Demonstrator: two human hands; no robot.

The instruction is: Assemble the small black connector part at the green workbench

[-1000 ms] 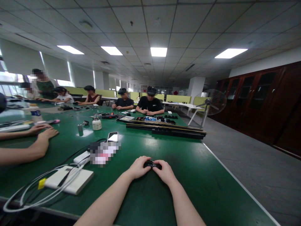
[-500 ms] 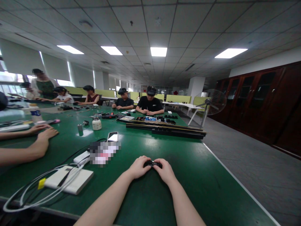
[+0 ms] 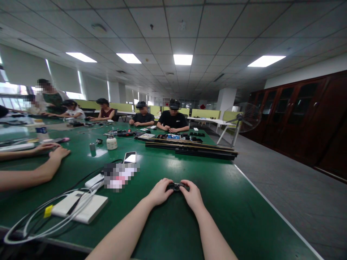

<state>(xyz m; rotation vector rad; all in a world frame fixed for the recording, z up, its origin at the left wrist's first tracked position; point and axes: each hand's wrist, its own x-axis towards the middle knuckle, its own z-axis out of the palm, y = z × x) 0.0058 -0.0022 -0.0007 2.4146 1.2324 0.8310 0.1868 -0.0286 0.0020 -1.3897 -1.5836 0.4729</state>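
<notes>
Between my two hands is a small dark object [image 3: 176,187], black with a few lighter details; its exact kind is too small to make out. My left hand [image 3: 161,191] grips its left end, thumb in front and fingers behind. On the right end, my right hand [image 3: 192,195] holds it between thumb and fingers. Both forearms rest low over the green table [image 3: 222,202]. The ends of the object are hidden by my fingers.
To the left lie a white flat box [image 3: 93,207] with looped cables, a phone [image 3: 130,157] and a small jar [image 3: 111,142]. Black rails [image 3: 206,153] lie ahead. A neighbour's hands [image 3: 58,153] work at far left. Other people sit across the table.
My right hand has shifted slightly, its fingers a little higher, and more of the dark object's middle shows. The neighbour's nearer hand at left has moved slightly right.
</notes>
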